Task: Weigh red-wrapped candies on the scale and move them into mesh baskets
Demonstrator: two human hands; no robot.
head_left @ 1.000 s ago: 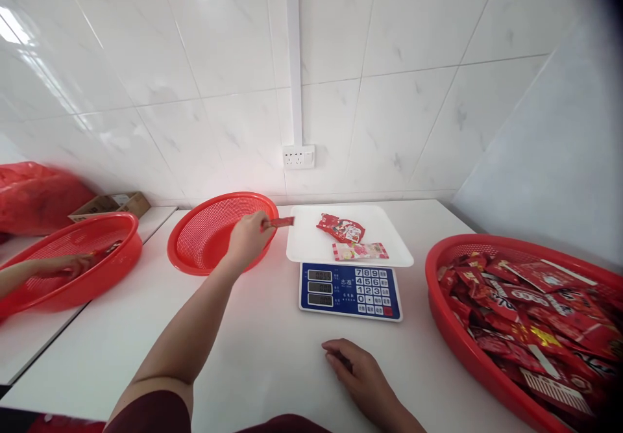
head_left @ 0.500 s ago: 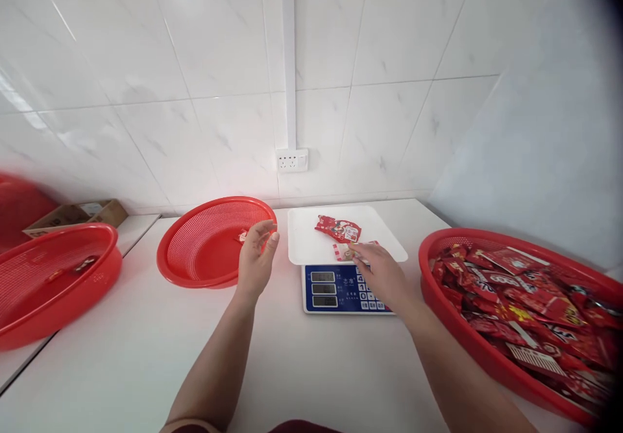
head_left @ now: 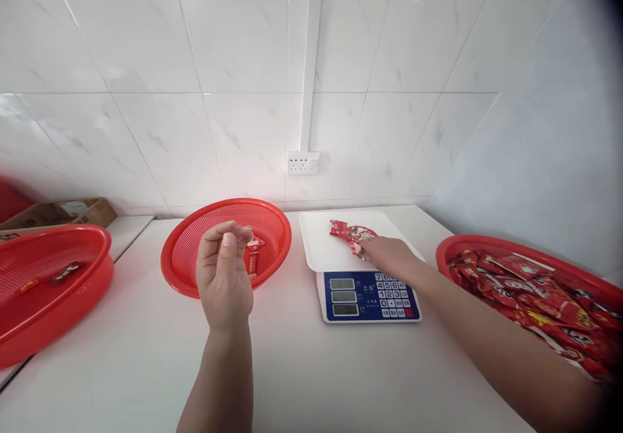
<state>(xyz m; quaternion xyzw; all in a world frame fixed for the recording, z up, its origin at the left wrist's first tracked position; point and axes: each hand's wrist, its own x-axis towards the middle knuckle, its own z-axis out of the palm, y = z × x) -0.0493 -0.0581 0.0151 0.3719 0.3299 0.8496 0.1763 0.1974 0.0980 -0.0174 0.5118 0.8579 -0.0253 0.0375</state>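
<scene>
My right hand (head_left: 392,258) is over the white pan (head_left: 318,251) of a digital scale (head_left: 372,296). Its fingertips close on a small pink-and-white snack packet (head_left: 359,250), partly hidden by the hand. A red snack packet (head_left: 339,228) lies against those fingers on the pan, its right part covered. My left hand (head_left: 224,274) is raised in front of the red perforated basket (head_left: 182,251), palm turned inward. Its fingers are loosely bent, the thumb apart, and nothing shows in them. Beyond it, a few small red packets (head_left: 252,263) lie in that basket.
At the right, another red basket (head_left: 445,251) is heaped with red snack packets (head_left: 530,290). A third red basket (head_left: 92,290) with a few packets stands at the left, a cardboard box (head_left: 97,212) behind it. A socket (head_left: 303,163) is on the tiled wall.
My left hand has moved left and nearer, across the front of the middle basket. My right hand has shifted over the pan and now covers part of the red packet. The view has turned slightly.
</scene>
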